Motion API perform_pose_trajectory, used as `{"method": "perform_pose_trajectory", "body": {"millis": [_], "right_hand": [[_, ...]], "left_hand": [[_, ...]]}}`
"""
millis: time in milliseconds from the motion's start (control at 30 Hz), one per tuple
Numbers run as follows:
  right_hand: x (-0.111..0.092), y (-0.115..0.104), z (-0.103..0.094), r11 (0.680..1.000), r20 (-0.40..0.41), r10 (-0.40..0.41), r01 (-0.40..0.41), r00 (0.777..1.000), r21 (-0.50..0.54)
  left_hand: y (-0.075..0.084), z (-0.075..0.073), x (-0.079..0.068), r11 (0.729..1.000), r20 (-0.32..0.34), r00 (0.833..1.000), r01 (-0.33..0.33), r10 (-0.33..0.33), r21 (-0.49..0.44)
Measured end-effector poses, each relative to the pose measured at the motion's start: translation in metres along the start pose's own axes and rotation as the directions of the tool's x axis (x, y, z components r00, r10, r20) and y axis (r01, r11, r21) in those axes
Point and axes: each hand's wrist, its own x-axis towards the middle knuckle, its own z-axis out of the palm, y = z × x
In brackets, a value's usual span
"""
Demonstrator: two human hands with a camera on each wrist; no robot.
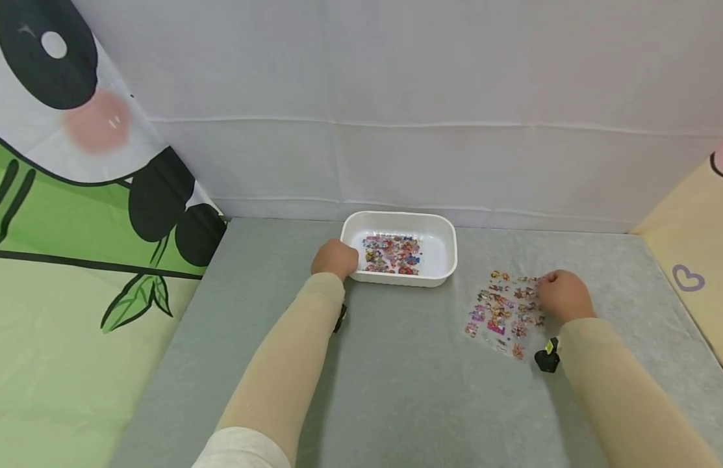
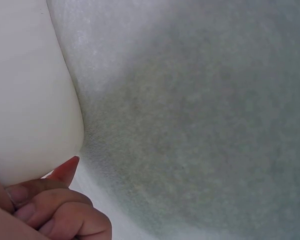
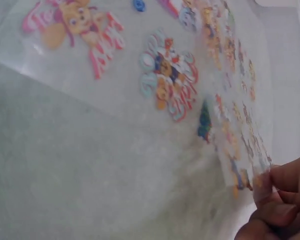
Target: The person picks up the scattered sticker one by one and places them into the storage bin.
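Note:
A white rectangular tub (image 1: 445, 260) stands at the back of the grey table, with colourful stickers (image 1: 392, 253) lying on its floor. My left hand (image 1: 334, 259) grips the tub's left front corner; the left wrist view shows its curled fingers (image 2: 70, 212) at the white wall. To the right, my right hand (image 1: 566, 296) pinches the edge of a clear sticker sheet (image 1: 501, 312) between thumb and fingers. Small cartoon puppies and lettering cover the sheet (image 3: 170, 75), which bends up toward the pinching fingers in the right wrist view.
The grey table (image 1: 408, 370) meets a white cloth backdrop (image 1: 396, 162) right behind the tub. A green printed cloth (image 1: 75, 292) hangs at the left, a cream one (image 1: 683, 247) at the right. A black wrist device (image 1: 547, 357) sits under the right sleeve.

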Motion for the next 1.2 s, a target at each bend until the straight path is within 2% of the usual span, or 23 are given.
{"method": "perform_pose_trajectory", "body": {"millis": [367,700,1200], "right_hand": [[-0.002,0.0,-0.005,0.997,0.019,0.009,-0.011,1.0,0.076],[-0.001,0.002,-0.008,0.996,0.011,0.013,-0.014,1.0,0.089],[0.003,0.001,-0.019,0.986,0.01,0.035,-0.036,0.999,0.162]], "left_hand": [[0.0,-0.001,-0.001,1.0,0.004,1.0,0.009,-0.009,0.009],[0.001,-0.002,-0.002,1.0,0.008,1.0,0.001,-0.002,0.013],[0.002,-0.003,-0.003,1.0,0.011,1.0,0.002,-0.003,0.017]]}}
